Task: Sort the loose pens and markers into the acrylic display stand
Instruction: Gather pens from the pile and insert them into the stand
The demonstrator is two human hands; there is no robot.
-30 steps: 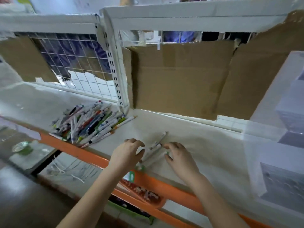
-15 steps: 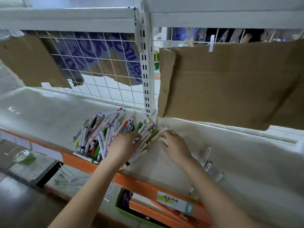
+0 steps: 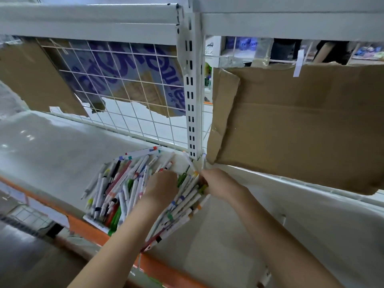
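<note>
Just in front of the white upright post (image 3: 192, 100), both hands are down in the pen pile (image 3: 124, 190), left hand (image 3: 163, 187) curled over its middle, right hand (image 3: 216, 183) pinching pens at the post-side edge, most long axes running post-to-shelf-front.

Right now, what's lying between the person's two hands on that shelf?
In the head view, a bunch of white pens and markers fills the gap between the left hand and the right hand; both hands touch them.
</note>
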